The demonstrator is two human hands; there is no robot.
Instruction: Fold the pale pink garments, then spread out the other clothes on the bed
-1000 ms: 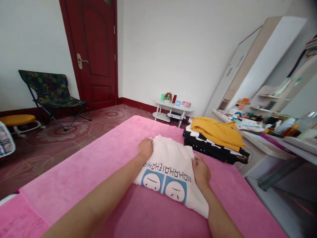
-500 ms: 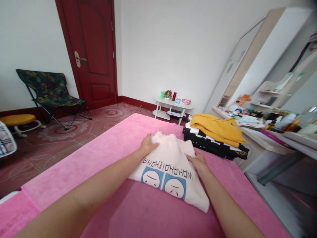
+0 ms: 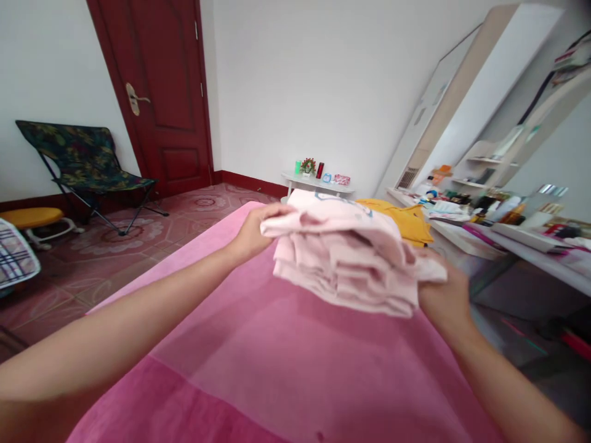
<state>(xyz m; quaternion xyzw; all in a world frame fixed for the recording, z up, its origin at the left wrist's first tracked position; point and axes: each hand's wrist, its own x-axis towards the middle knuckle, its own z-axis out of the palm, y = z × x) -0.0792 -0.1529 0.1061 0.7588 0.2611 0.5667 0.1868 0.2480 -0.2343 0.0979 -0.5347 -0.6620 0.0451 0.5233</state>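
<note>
A folded pale pink shirt (image 3: 341,258) is held up in front of me above the pink bedspread (image 3: 277,351), its layers hanging toward me. Part of the blue print shows on its top. My left hand (image 3: 258,231) grips the shirt's left edge, and my right hand (image 3: 446,295) is closed around the right edge, slightly blurred. Behind the shirt, a yellow garment (image 3: 406,218) shows; most of what lies beneath it is hidden.
To the right stands a dressing table (image 3: 466,240) crowded with bottles and small items. A small white table (image 3: 318,181) with a plant stands by the far wall. At left are a folding chair (image 3: 87,160), a yellow stool (image 3: 32,215) and a red door (image 3: 161,92).
The shirt lay on the bed with its print and lettering facing up; now both hands have lifted it and its near side hangs in folds. My right hand has moved right.
</note>
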